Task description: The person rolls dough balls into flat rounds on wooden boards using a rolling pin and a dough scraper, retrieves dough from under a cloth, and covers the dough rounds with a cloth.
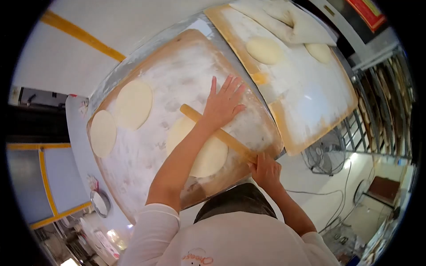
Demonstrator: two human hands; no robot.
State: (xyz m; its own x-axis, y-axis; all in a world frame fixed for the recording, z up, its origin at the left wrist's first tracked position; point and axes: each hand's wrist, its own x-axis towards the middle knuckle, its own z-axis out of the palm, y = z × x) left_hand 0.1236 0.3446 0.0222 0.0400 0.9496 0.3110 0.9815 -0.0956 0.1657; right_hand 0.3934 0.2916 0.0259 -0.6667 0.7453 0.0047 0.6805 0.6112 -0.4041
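Note:
A wooden rolling pin [237, 145] lies slantwise over a flat round of dough [208, 159] near the front of a floured board [164, 84]. My right hand [266, 171] is closed round the pin's near end, by the board's front edge. Fingers spread, my left hand [225, 103] is over the floured surface just beyond the pin; whether its palm touches the board I cannot tell. My left forearm crosses above the pin and hides part of the dough. Two more dough rounds lie at the left, a larger one [134, 104] and a smaller one [103, 133].
To the right, a second floured board [301, 93] carries a dough piece [264, 50] and another [318, 52] partly under a cloth [306, 26]. A metal bowl [100, 203] stands at the left. A fan [326, 153] and a tray rack [381, 106] are at the right.

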